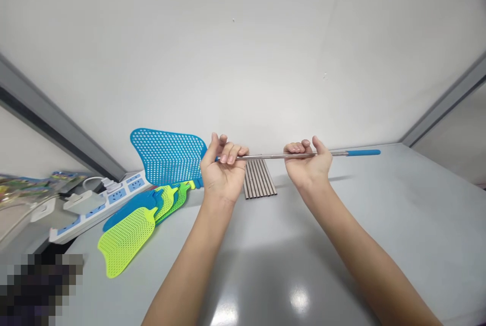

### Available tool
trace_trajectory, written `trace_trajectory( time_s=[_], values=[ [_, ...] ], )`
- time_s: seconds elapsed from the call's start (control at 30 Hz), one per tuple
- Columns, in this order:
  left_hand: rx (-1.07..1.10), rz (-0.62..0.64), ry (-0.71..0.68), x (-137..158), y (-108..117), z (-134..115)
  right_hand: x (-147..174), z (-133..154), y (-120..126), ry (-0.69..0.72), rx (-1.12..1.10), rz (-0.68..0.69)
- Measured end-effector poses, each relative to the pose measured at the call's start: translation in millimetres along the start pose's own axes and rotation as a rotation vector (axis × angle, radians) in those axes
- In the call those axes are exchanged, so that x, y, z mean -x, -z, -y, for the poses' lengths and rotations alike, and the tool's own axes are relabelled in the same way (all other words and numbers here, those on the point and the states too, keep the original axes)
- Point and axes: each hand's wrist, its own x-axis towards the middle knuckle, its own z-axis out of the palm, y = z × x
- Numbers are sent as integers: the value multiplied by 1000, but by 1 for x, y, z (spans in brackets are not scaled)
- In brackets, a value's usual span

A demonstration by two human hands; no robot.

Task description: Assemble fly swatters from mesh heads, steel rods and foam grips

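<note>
While the left fingers (230, 154) curl closed round the blue swatter (266, 157) beside its mesh head (169, 156), the right fingers (295, 148) wrap it loosely, short of the handle (363, 153). Far left of the fingers, packets (23, 184); print too blurred to read. Lower left: at least four swatter heads (127, 237), overlapping. Beneath, between both hands: about eight tubes (261, 181) on the tabletop (398, 225).

The swatter (269, 157) extends crosswise above the table (398, 225), its head (167, 156) left, its grip (363, 152) right. On the table, the tubes (260, 179) lie far centre; loose swatter heads (127, 237) lie left of these; the power strip (117, 195) lies farther left.
</note>
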Motion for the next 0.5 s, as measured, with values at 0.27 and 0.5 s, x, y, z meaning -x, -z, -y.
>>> trace_trajectory(
  time_s=[0.27, 0.5],
  values=[
    [-43, 110, -94, -1, 2, -10, -1, 9, -6, -284, 13, -140],
    [-96, 184, -99, 6, -4, -8, 4, 12, -4, -228, -151, -78]
  ],
)
